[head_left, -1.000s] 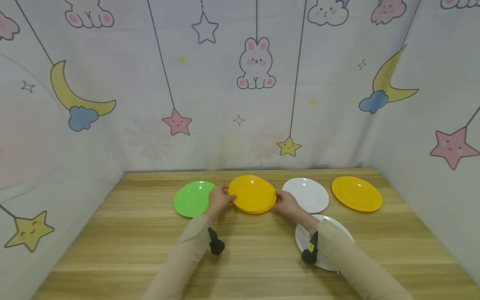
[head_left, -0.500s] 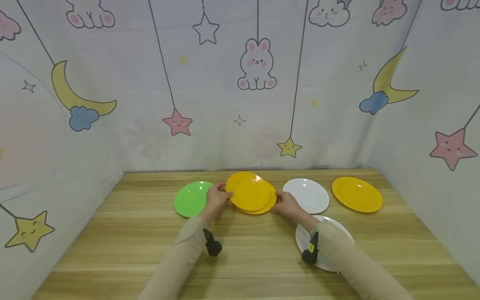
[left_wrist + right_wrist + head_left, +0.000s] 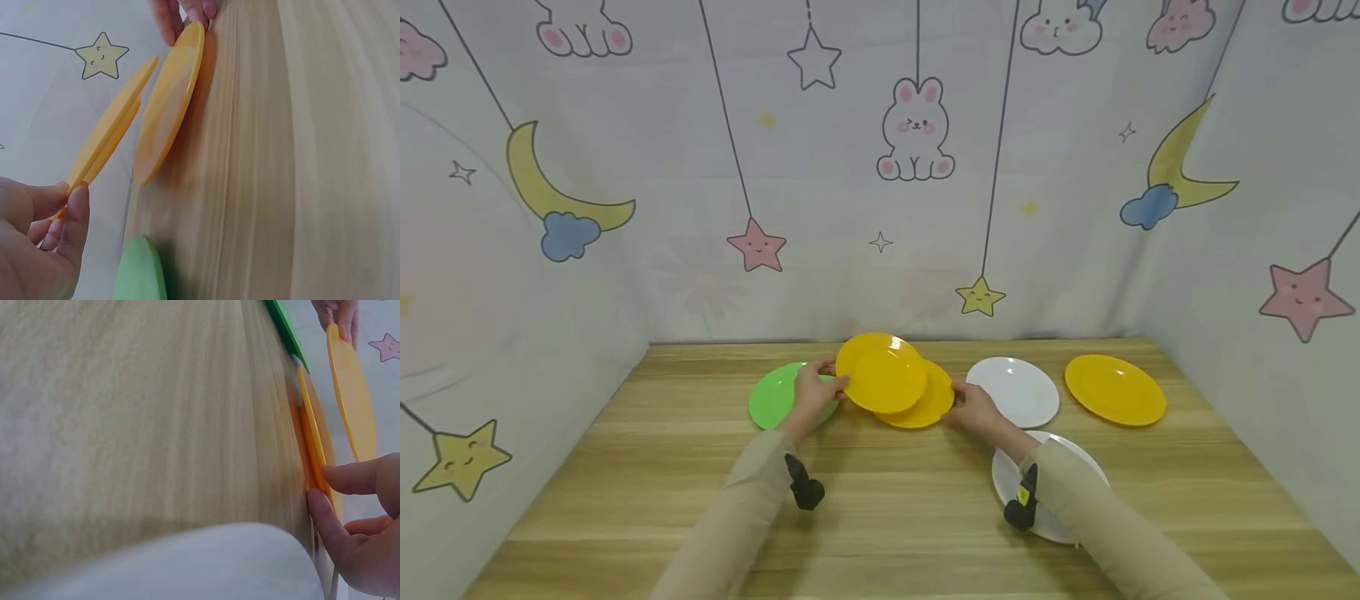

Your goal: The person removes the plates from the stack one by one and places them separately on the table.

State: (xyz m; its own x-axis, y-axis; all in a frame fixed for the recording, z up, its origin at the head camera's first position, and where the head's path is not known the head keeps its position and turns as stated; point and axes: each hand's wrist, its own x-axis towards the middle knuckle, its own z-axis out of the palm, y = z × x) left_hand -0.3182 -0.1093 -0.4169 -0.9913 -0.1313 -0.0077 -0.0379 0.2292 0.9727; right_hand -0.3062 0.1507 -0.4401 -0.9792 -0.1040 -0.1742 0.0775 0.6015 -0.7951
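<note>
My left hand (image 3: 813,394) pinches the left rim of a yellow plate (image 3: 880,372), lifted and tilted above the table; the left wrist view shows it edge-on, thumb on one face and fingers on the other. Partly hidden beneath it in the head view is a second yellow plate (image 3: 931,402). My right hand (image 3: 976,410) pinches that lower plate by its right rim, low over the wood. In the right wrist view a clear gap separates the raised plate (image 3: 351,394) from the lower plate (image 3: 320,419).
A green plate (image 3: 771,398) lies on the wooden table (image 3: 880,517) behind my left hand. Right of centre is a white plate (image 3: 1015,390), with another yellow plate (image 3: 1115,389) farther right. A nearer white plate (image 3: 1009,475) sits under my right forearm. A patterned curtain (image 3: 820,292) stands behind.
The upper yellow plate has come up and left off the lower one with my left hand, uncovering more of the lower plate. My right hand has stayed in place.
</note>
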